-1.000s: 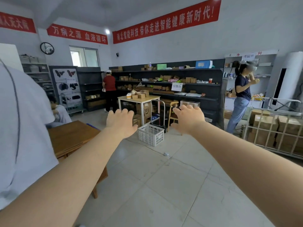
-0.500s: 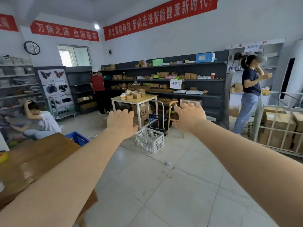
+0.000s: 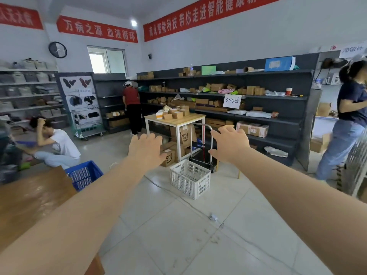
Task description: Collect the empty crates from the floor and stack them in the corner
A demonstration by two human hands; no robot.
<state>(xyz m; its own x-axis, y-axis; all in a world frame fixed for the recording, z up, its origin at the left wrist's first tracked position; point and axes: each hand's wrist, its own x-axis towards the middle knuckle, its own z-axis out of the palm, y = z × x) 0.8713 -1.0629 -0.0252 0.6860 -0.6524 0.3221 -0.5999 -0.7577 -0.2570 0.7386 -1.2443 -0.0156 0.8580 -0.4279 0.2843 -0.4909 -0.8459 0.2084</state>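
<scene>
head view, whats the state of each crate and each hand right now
white crate: upright on the floor, empty, untouched
blue crate: on the floor beside the wooden table, contents hidden
left hand: open, outstretched, holding nothing
right hand: open, outstretched, holding nothing

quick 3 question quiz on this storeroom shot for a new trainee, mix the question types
1. True or false: the left hand is already gripping the white crate.
2. Which crate sits beside the wooden table at the left? A) white B) blue C) green
3. Fill in: the white crate stands on the ____.

Key
1. False; both the left and right hand are open and empty, stretched out toward it.
2. B, the blue crate.
3. Floor.
</scene>
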